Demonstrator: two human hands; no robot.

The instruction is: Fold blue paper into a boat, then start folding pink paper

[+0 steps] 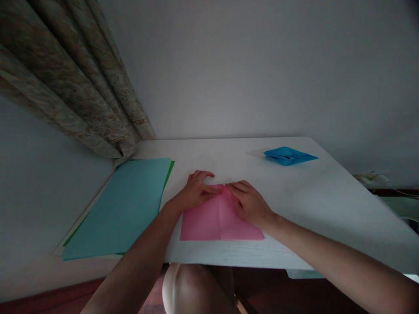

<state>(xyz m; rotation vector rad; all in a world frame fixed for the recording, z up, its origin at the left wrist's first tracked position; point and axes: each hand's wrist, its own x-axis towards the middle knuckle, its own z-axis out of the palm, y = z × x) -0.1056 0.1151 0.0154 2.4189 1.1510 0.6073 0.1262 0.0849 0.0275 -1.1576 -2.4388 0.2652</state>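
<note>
A sheet of pink paper (204, 224) lies near the table's front edge, with a crease running down its middle. Its upper right part is folded over towards that crease. My left hand (195, 192) rests on the upper left of the sheet, fingers apart, the thumb side touching the paper near the crease. On the folded right corner, my right hand (250, 200) has its fingers together and gripping the paper's edge. Part of the fold is hidden beneath the right hand.
A blue folded-paper boat shape (288, 156) sits at the back right of the white table (294, 235). Stacked light-blue and green sheets (127, 205) lie on the left. A patterned curtain (98, 87) hangs at the back left, against the wall.
</note>
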